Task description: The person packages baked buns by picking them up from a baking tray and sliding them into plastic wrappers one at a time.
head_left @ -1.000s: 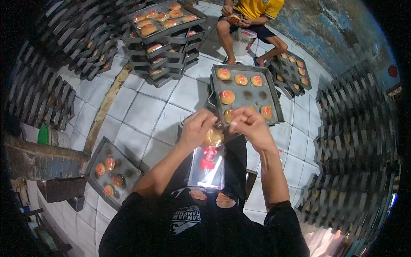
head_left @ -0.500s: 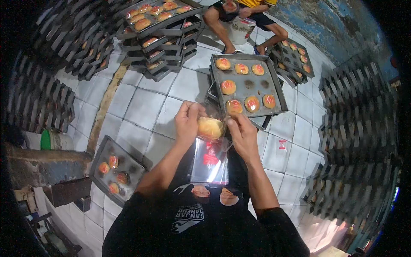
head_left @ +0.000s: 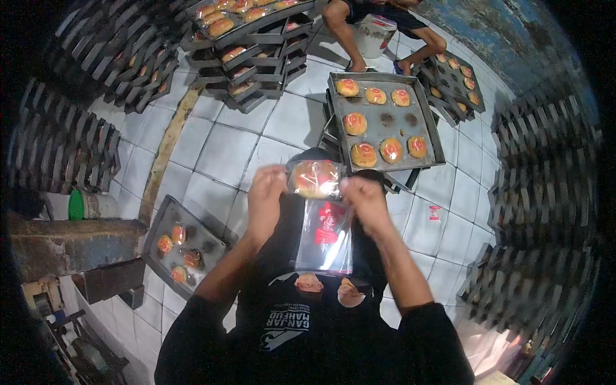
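A golden bun in a clear plastic bag with red print [head_left: 315, 179] is stretched between my two hands, above my lap. My left hand [head_left: 265, 200] pinches the left edge of the bag, and my right hand [head_left: 366, 200], slightly blurred, grips its right edge. Just below the bun, a stack of flat clear plastic bags [head_left: 326, 240] with red print lies on my lap. Ahead and to the right, a metal tray [head_left: 391, 120] holds several bagged buns with red marks and stands on other trays.
A lower tray [head_left: 204, 232] with several buns lies at my left. Stacked trays [head_left: 256, 69] stand ahead-left, more trays [head_left: 532, 212] at right. Another person's leg [head_left: 346, 38] is beside a white bucket [head_left: 374, 37]. A small red-printed piece [head_left: 434, 212] lies on the tiles.
The bun has turned between my hands and its bag now lies flat across it, red print showing. My hands have spread to the bag's sides. The view has shifted slightly.
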The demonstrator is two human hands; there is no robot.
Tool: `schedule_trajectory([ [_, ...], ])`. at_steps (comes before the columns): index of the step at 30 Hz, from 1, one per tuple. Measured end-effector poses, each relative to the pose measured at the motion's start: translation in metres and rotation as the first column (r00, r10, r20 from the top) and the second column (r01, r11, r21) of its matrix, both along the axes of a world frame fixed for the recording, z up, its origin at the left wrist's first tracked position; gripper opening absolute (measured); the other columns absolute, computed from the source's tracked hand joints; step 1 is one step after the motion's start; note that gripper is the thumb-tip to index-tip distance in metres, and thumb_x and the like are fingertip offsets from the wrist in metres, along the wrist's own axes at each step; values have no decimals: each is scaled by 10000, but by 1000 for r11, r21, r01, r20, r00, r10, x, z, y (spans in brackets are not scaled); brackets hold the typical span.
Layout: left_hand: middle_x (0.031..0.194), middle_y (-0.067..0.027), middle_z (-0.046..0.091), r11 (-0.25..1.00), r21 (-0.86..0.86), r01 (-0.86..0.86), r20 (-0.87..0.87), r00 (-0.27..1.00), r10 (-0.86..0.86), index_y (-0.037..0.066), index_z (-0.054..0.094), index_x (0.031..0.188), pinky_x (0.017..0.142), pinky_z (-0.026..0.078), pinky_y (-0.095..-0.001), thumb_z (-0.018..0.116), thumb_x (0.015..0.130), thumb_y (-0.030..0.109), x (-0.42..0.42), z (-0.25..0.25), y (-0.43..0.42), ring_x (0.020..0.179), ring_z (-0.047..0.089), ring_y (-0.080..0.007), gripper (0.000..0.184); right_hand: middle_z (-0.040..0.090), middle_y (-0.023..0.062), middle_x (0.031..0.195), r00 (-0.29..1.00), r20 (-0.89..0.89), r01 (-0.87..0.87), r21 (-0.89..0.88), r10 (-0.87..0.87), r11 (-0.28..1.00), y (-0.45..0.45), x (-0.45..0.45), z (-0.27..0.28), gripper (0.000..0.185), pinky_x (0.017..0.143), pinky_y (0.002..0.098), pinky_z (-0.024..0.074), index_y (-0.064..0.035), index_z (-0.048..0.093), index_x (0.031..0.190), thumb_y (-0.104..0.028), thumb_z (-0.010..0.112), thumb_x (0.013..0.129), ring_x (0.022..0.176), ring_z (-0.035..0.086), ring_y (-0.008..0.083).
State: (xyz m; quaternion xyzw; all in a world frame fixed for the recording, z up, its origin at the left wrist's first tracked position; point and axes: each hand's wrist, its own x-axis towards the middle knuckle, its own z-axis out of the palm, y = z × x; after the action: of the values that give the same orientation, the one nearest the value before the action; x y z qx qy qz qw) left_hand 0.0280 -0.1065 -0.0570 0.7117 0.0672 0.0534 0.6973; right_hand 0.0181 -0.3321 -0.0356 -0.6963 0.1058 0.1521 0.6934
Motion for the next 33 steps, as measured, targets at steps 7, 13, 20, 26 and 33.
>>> schedule_trajectory([
  [7,1064,-52,627,862,-481,160,-122,961,-247,-17,649,976,843,439,-252,622,992,140,22,-42,-3,887,561,-102,160,716,116,882,963,-209,255,497,-171,829,14,-32,-3,264,677,305,585,10,662,1049,-246,604,1019,737,693,174],
  [13,1412,-151,553,954,9,301,56,952,-301,18,514,1393,1094,411,-368,639,979,154,26,1,-37,1306,527,-253,453,658,130,950,814,569,486,-559,-116,672,-78,35,-41,226,793,343,536,16,631,1066,-196,650,990,859,676,256],
  [20,1448,-185,536,496,846,197,177,773,-609,134,707,1182,1118,401,-518,714,805,86,-51,6,-8,1386,419,-473,380,555,255,1374,886,374,64,-686,276,725,-55,-43,-44,542,1080,449,433,26,537,1332,-205,741,886,1257,561,413],
  [26,1447,-131,564,507,847,157,321,609,-726,178,720,1269,1071,455,-504,726,835,88,-56,6,-4,1326,519,-418,443,680,150,1094,799,313,-103,-771,514,629,-46,-80,25,339,988,415,496,-10,648,1146,-118,761,845,1042,660,329],
  [33,1126,-171,721,605,-152,782,-566,432,-702,-4,728,1153,818,547,-293,700,937,210,-32,35,-20,965,688,-125,305,660,90,773,993,41,71,529,-109,846,-151,-75,-11,172,687,322,564,-19,631,1066,-145,660,953,749,665,197],
])
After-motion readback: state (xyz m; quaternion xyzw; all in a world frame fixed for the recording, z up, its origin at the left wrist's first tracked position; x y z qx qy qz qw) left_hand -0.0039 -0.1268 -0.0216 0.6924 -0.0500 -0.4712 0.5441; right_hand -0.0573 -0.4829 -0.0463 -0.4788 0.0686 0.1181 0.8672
